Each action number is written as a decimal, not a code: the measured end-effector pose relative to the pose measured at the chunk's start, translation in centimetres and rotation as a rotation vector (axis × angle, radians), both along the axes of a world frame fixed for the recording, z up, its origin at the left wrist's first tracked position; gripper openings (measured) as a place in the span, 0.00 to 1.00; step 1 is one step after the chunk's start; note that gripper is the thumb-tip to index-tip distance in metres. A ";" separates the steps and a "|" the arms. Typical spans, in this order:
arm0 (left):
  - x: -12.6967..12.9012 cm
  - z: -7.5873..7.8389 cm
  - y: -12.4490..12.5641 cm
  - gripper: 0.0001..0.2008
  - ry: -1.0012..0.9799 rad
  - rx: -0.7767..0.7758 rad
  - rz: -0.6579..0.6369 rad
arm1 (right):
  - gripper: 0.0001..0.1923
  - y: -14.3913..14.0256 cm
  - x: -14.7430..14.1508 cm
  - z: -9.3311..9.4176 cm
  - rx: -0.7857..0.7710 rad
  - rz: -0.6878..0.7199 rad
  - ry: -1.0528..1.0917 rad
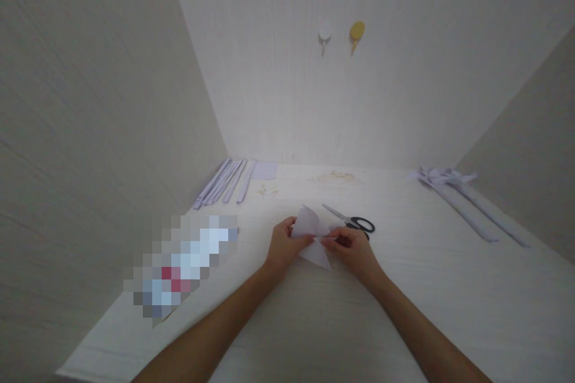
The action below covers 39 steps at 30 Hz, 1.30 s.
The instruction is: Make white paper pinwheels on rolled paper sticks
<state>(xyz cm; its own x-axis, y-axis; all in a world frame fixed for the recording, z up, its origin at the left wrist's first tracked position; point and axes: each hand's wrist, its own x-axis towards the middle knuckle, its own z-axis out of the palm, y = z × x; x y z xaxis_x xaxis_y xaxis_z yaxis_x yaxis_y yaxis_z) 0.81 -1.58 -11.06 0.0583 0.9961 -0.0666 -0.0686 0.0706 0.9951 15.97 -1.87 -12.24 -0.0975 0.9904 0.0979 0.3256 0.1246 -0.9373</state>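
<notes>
Forearms (pixel 229 323) reach over a pale tabletop (pixel 458 293) between plain walls (pixel 269 72), both hands (pixel 283 248) (pixel 357 254) pinching what seems folded paper (pixel 306 222).

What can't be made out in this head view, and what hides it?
Head view: object at left, masked by pixelation.
Head view: part of the paper, covered by the left hand.
Head view: scissors, lower handle partly behind the right hand.
Head view: forearms, cut by bottom edge.

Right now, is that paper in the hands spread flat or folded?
Not flat: the paper bends between left hand and right hand, one corner curled up. Sharp creases: cannot tell.
</notes>
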 end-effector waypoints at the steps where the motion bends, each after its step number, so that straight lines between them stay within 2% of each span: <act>1: 0.0 0.0 0.0 0.15 -0.003 0.005 -0.007 | 0.12 0.0 0.0 -0.1 0.005 -0.007 -0.004; 10: 0.1 -0.1 -0.1 0.14 0.008 0.031 -0.021 | 0.13 -0.1 -0.3 -0.2 0.011 -0.068 -0.009; 23: 0.1 -0.2 -0.3 0.14 0.012 0.041 -0.026 | 0.13 -0.6 -0.7 0.5 0.028 -0.144 -0.038; 39: 0.3 0.8 -0.6 0.12 0.084 0.065 -0.049 | 0.11 -0.7 -0.9 0.8 0.073 -0.162 -0.150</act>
